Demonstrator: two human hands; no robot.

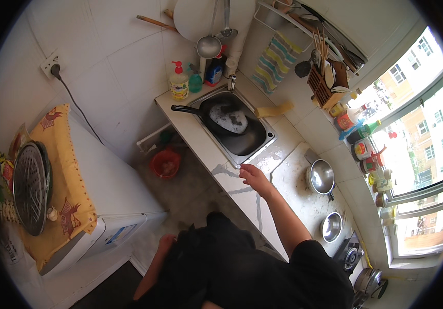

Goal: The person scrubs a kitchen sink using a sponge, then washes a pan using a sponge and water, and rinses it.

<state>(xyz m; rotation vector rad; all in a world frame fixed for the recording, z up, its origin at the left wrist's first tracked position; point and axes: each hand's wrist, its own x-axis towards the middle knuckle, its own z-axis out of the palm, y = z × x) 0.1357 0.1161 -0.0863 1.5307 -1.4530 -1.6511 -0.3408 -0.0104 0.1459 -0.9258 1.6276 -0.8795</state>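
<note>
My right hand (255, 178) hovers over the counter near the sink's lower corner, fingers slightly bent and apart, holding nothing. My left hand (166, 242) hangs low beside my dark clothing; whether it holds anything cannot be made out. In the stainless steel sink (249, 159) rests a black frying pan (217, 128) with white suds (227, 117) in it, its handle reaching over the left rim. A yellow sponge-like strip (274, 110) lies behind the sink. A pump bottle of dish soap (179, 83), a green spray bottle (195, 80) and a blue bottle (214, 71) stand by the wall.
On the counter to the right are a metal saucepan (321, 177), a steel bowl (331, 227) and a gas stove (351, 257). A red bucket (165, 163) stands on the floor. At left is a white fridge (117, 174) with a cloth on top. Seasoning bottles (362, 148) line the windowsill.
</note>
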